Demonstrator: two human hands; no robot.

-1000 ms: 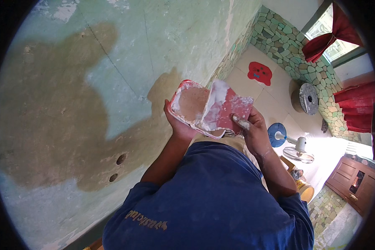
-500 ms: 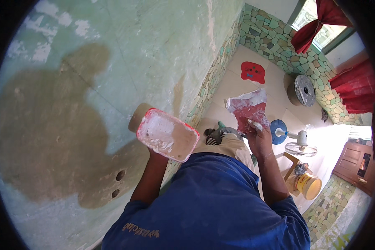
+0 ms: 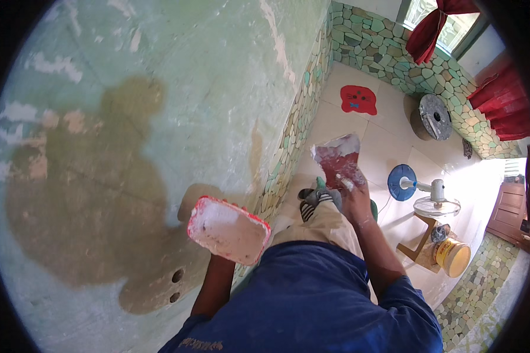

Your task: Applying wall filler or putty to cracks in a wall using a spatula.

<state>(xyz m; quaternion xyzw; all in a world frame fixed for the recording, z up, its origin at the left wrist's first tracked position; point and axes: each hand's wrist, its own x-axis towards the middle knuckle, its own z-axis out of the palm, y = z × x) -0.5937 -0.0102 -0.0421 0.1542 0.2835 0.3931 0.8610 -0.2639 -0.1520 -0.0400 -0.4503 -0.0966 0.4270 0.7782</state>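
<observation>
My left hand [image 3: 222, 260] is closed around a shallow red plastic tub [image 3: 229, 230], mostly hidden beneath it, with fingertips showing at its far rim. White putty coats the inside of the tub, which is beside the green wall [image 3: 235, 76]. In my right hand [image 3: 354, 201] is a wide, dark red putty spreader [image 3: 340, 162], gripped at its narrow end. White putty smears its blade, thickest along the far edge, and some clings to my fingers. The spreader is out over the floor, apart from both tub and wall.
Pale patches and two dark holes [image 3: 176, 282] mark the wall, above a stone-pattern strip [image 3: 288, 141]. A red cat-shaped mat [image 3: 358, 99] lies on the tiles. To the right are a round grey object [image 3: 435, 117], a fan with a blue base [image 3: 401, 182] and a yellow bucket [image 3: 452, 257].
The tub has dropped lower in the view and tilted a little. My right hand has shifted slightly left and down with the spreader. The whole view has turned slightly.
</observation>
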